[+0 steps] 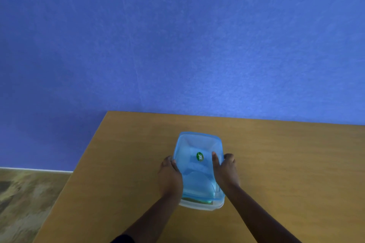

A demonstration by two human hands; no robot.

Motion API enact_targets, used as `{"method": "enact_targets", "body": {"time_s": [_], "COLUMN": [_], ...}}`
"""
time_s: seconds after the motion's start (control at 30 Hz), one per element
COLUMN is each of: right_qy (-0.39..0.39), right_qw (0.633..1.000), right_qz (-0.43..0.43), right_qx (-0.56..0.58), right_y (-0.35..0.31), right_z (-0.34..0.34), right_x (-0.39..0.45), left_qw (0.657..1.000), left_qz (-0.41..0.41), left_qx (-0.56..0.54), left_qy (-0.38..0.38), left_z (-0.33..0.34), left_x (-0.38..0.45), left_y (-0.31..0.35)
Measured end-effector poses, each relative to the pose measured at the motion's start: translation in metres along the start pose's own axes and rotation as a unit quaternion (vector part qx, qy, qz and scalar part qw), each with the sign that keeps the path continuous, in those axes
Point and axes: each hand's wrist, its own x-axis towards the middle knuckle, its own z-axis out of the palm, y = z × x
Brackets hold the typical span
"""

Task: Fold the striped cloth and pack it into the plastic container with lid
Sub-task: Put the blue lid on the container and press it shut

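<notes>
A clear plastic container (201, 204) stands on the wooden table with its translucent blue lid (197, 144) lying on top; the lid bears a green oval sticker (199, 156). Through the lid and the near wall I make out pale folded cloth (197, 181) inside, its stripes too faint to tell. My left hand (170, 175) grips the left edge of the lid and container. My right hand (225, 171) grips the right edge, with the thumb pressed on top of the lid.
The wooden table (286, 163) runs to the right and toward me; its left edge slants from the far corner down to the lower left. A blue wall (177, 35) stands right behind it. Patterned floor (23, 199) shows at the lower left.
</notes>
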Motion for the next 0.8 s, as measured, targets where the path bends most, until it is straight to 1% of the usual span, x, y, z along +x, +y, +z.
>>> {"method": "enact_targets", "body": {"time_s": [0.17, 0.33, 0.47, 0.57, 0.63, 0.8], "right_qy": [-0.007, -0.011, -0.001, 0.008, 0.000, -0.004], "right_qw": [1.000, 0.997, 0.995, 0.995, 0.996, 0.997], "right_qz": [-0.012, -0.042, -0.059, -0.058, -0.047, -0.034], "right_qx": [-0.005, 0.063, 0.080, 0.086, 0.081, 0.074], "right_y": [0.012, 0.019, 0.022, 0.021, 0.018, 0.003], "right_z": [-0.001, 0.004, 0.006, 0.007, 0.008, 0.006], "right_x": [-0.014, -0.028, -0.033, -0.032, -0.028, -0.014], "left_qw": [1.000, 0.998, 0.997, 0.997, 0.997, 0.998], "left_qz": [0.012, 0.035, 0.039, 0.031, 0.029, 0.009], "left_qx": [-0.012, -0.010, -0.014, -0.012, -0.020, -0.033], "left_qy": [-0.018, -0.049, -0.061, -0.066, -0.070, -0.060], "left_z": [-0.002, -0.007, -0.009, -0.008, -0.008, -0.005], "left_x": [0.001, -0.006, -0.016, -0.015, -0.012, 0.002], "left_y": [0.000, -0.006, -0.011, -0.011, -0.009, 0.001]}}
